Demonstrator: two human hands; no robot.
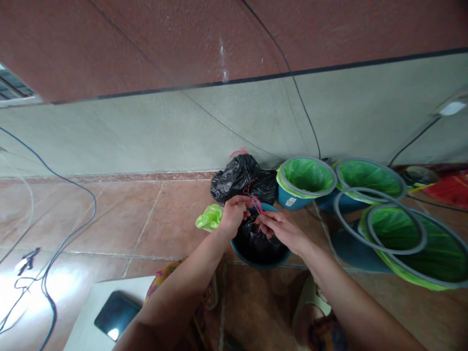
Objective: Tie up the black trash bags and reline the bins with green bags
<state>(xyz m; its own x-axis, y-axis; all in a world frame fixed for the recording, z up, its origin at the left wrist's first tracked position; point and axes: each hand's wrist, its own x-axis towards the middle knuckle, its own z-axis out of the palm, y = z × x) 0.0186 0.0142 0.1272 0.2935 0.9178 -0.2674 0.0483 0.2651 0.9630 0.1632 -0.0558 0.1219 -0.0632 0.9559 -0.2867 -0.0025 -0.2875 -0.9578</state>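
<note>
Above a blue bin (237,251), my right hand (281,228) pinches the red drawstring (257,204) of a black garbage bag (256,236). That bag sits inside the bin, its top gathered beneath my hands. My left hand (235,214) is closed, with thumb and fingers bent together at the other side of the drawstring loop; its grip is partly hidden. Beside my left wrist a crumpled light green plastic bag (209,218) lies on the floor. Right behind the bin, full black garbage bags (236,178) with red drawstrings lean against the wall.
Green-lined bins stand to the right: one by the wall (306,195), another (369,168) and a larger one (387,214). Loose grey rings (345,229) lie across them. A phone (117,314) rests on a white surface at lower left. Cables (73,233) trail over the tiles.
</note>
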